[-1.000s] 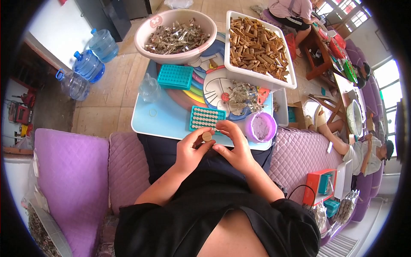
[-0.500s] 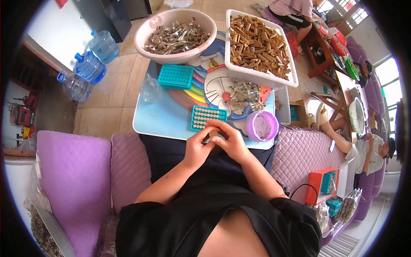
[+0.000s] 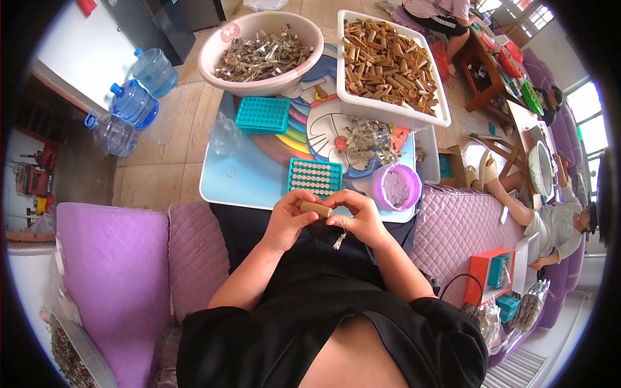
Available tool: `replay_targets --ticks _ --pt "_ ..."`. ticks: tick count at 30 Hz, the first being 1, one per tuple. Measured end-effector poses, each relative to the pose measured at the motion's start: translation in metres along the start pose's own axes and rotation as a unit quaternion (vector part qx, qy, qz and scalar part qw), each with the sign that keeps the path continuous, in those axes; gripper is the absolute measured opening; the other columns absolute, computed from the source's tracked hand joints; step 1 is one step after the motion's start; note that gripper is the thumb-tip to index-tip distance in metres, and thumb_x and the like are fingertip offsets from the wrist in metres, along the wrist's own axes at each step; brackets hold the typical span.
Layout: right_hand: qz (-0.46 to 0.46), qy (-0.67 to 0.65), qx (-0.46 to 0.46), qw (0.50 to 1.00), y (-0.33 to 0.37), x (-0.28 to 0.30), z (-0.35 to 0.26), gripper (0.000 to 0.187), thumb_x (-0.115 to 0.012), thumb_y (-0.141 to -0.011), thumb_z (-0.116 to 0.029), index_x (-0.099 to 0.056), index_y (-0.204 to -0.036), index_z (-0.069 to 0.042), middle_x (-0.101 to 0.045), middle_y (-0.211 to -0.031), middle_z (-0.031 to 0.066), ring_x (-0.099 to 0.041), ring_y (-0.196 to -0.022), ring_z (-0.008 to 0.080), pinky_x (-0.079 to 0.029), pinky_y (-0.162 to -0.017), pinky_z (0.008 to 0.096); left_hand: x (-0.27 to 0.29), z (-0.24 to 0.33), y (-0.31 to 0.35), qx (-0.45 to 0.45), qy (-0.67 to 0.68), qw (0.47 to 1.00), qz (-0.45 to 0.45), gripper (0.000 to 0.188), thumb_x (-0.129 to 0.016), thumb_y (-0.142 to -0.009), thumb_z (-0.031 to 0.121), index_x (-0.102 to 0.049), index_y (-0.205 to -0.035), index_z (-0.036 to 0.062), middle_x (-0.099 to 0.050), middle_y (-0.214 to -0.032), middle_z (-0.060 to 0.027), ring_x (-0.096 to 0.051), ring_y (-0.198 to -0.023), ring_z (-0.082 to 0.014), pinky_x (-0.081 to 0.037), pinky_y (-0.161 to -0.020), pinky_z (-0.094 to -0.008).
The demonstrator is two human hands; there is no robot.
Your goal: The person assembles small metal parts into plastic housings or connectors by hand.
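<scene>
In front of my lap, my left hand (image 3: 289, 218) is closed round a short brown paper-like tube (image 3: 315, 209). At the tube's right end my right hand (image 3: 359, 218) is closed, its fingertips at the opening. From these fingers hangs a thin pale strand with a frayed tuft (image 3: 339, 241). Just beyond my hands sits a teal rack (image 3: 315, 176) with rows of pale round-topped pieces. A purple tub (image 3: 397, 187) holding a greyish-white substance stands to the right. Behind it lies a heap of thin strands with silvery bits (image 3: 373, 141).
A pink basin (image 3: 261, 57) of tangled strands and a white bin (image 3: 391, 68) of brown tubes stand at the table's back. A teal rack (image 3: 262, 115) and a clear jug (image 3: 225, 134) are at left. Two people work at the right.
My hands have drawn slightly apart and lower. The tube, mostly covered before, now shows lying sideways, and the hanging tuft has come into sight below my right fingers.
</scene>
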State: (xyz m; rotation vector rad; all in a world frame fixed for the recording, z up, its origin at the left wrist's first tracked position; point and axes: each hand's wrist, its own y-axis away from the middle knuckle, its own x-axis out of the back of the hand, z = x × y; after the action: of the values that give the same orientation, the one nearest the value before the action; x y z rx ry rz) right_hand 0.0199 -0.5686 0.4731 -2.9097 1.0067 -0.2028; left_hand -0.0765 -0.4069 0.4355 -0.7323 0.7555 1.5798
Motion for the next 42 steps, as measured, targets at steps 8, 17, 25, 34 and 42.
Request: replay_targets --ticks 8,17,25,34,42 --pt "0.136 0.185 0.151 0.962 0.006 -0.011 -0.01 0.035 -0.075 -0.072 -0.018 -0.061 -0.099 -0.002 -0.059 -0.104 0.013 -0.06 -0.091 0.0255 -0.046 -0.083 0.0347 -0.039 0.032 0.006 -0.136 -0.549 0.819 -0.097 0.028 -0.063 -0.08 -0.003 -0.055 -0.107 0.0005 -0.057 -0.101 -0.0072 -0.058 -0.094 -0.0182 -0.048 -0.079 -0.0274" --pt "0.049 0.11 0.078 0.99 0.01 -0.029 -0.024 0.035 -0.063 -0.081 -0.002 -0.054 -0.115 0.0 -0.06 -0.106 0.0142 -0.062 -0.089 0.0219 -0.049 -0.076 0.0296 -0.05 0.007 0.019 -0.175 -0.54 0.823 -0.026 0.027 -0.06 -0.08 -0.002 -0.054 -0.106 0.0013 -0.058 -0.091 -0.0141 -0.06 -0.081 -0.0283 -0.048 -0.071 -0.0305" --pt "0.018 0.052 -0.009 0.998 0.008 -0.018 -0.04 0.03 -0.06 -0.082 0.0 -0.057 -0.111 0.001 -0.062 -0.107 0.0101 -0.059 -0.09 0.0147 -0.048 -0.079 0.0277 -0.053 0.002 0.017 -0.184 -0.532 0.827 -0.002 0.02 -0.059 -0.082 -0.001 -0.054 -0.102 0.0011 -0.059 -0.086 -0.0128 -0.061 -0.075 -0.0249 -0.048 -0.066 -0.0298" --pt "0.19 0.4 -0.103 0.891 0.007 0.103 -0.017 0.019 -0.063 -0.073 -0.006 -0.065 -0.091 -0.001 -0.064 -0.09 0.0153 -0.062 -0.082 0.0314 -0.049 -0.076 0.036 -0.044 0.023 0.024 -0.067 -0.425 0.89 -0.152 0.023 -0.074 -0.072 0.005 -0.057 -0.088 0.005 -0.06 -0.071 -0.0018 -0.056 -0.062 -0.0085 -0.043 -0.058 -0.0222" --pt "0.105 0.534 -0.164 0.823 0.011 0.113 0.047 0.017 -0.064 -0.07 -0.011 -0.062 -0.084 -0.002 -0.062 -0.088 0.0156 -0.059 -0.085 0.0337 -0.047 -0.076 0.0407 -0.038 0.018 0.019 -0.066 -0.137 0.967 -0.204 0.018 -0.061 -0.087 0.023 -0.052 -0.083 0.0069 -0.056 -0.074 -0.006 -0.055 -0.069 -0.014 -0.042 -0.064 -0.0262"
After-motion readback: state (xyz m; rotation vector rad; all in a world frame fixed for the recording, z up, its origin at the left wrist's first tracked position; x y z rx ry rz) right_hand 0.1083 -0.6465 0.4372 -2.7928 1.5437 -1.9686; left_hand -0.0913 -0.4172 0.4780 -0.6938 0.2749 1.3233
